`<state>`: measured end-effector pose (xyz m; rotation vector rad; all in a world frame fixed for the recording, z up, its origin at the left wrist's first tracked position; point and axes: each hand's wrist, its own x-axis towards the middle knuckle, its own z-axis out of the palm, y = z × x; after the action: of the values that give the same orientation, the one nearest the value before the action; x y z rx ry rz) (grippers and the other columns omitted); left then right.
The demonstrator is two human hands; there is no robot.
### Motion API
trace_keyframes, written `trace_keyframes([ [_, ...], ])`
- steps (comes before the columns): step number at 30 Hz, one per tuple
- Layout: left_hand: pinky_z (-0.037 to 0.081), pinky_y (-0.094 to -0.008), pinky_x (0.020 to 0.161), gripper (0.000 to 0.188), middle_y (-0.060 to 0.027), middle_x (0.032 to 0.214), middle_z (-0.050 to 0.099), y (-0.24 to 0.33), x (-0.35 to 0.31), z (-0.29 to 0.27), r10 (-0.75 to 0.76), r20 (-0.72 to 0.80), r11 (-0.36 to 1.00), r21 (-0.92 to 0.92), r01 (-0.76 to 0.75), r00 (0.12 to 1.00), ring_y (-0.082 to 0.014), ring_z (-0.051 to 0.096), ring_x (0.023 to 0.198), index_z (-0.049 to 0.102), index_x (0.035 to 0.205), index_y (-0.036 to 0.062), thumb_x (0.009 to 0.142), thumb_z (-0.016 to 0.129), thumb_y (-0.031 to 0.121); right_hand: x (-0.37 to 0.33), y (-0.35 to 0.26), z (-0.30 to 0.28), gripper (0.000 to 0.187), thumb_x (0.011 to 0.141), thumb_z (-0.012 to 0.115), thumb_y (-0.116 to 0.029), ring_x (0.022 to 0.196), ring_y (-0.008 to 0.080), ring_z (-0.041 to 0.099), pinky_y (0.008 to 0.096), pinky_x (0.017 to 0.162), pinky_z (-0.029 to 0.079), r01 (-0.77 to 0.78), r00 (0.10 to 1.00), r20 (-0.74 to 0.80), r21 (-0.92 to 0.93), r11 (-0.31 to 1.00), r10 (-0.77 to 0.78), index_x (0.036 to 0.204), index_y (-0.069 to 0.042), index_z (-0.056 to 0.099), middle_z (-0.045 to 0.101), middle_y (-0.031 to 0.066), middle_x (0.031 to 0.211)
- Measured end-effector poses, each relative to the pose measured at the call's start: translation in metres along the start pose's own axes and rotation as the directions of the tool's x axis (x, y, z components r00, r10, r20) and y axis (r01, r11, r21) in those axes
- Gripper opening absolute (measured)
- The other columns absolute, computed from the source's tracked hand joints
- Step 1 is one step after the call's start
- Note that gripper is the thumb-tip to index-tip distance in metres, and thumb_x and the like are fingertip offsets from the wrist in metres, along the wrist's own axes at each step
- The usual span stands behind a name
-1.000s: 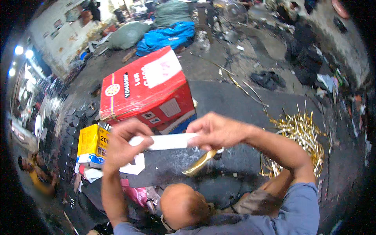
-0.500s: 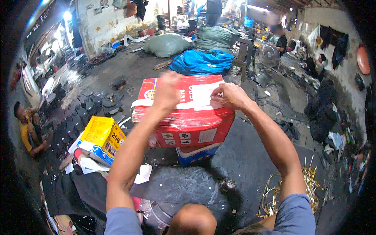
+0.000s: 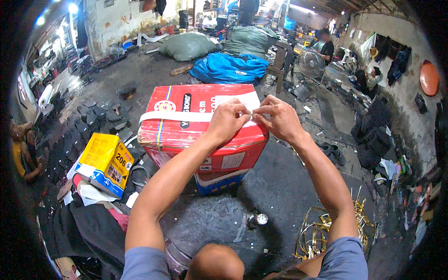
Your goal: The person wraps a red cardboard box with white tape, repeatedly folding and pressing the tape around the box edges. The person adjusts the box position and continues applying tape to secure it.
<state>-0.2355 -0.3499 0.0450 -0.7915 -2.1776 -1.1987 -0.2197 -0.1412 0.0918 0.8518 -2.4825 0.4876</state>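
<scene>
In front of me stands a red cardboard box [image 3: 186, 143] wrapped in clear film. A white strip [image 3: 163, 115] lies across its top and bends over the left edge. A white paper sheet [image 3: 249, 99] rests on the top too, partly behind my fingers. My left hand [image 3: 227, 120] pinches the strip near its right end, palm low over the box. My right hand [image 3: 279, 117] is closed in a pinch, its fingertips meeting those of the left at a small white bit of the strip. The exact grip is partly hidden by the fingers.
Beneath the red box is a blue-and-white box [image 3: 221, 183]. A yellow-and-blue carton [image 3: 105, 163] sits to the left, near rows of black soles [image 3: 74, 135]. A small jar [image 3: 256, 220] and gold strips [image 3: 313, 233] are close by. Blue sheeting [image 3: 228, 70] lies beyond.
My left hand has moved right and down across the box top to meet my right hand. Both now pinch together. The view has shifted, so the box's left side shows more.
</scene>
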Motion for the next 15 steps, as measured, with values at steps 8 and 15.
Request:
trace_keyframes([
  [8,0.055,-0.0376,0.079,0.02,-0.0141,0.096,0.072,-0.002,0.001,-0.013,-0.071,0.134,0.992,-0.093,0.084,0.988,-0.0241,0.069,0.086,0.08,0.098,0.0025,0.085,0.078,0.017,0.006,0.016,0.0,0.027,0.089,0.076,-0.03,0.095,0.0325,0.065,0.0434,0.087,0.053,0.014,0.996,0.085,0.11,0.994,-0.024,0.105,-0.009,0.083,0.063,0.0157,0.1],
  [15,0.053,-0.0391,0.078,0.018,-0.0141,0.092,0.072,-0.005,0.005,-0.006,-0.119,0.076,0.99,-0.06,0.124,0.99,-0.0256,0.069,0.086,0.08,0.093,0.0026,0.086,0.078,0.019,0.003,0.02,0.012,0.023,0.088,0.079,-0.026,0.083,0.0251,0.064,0.0384,0.074,0.053,0.024,0.999,-0.043,0.19,0.981,-0.016,0.104,-0.009,0.083,0.063,0.0119,0.089],
])
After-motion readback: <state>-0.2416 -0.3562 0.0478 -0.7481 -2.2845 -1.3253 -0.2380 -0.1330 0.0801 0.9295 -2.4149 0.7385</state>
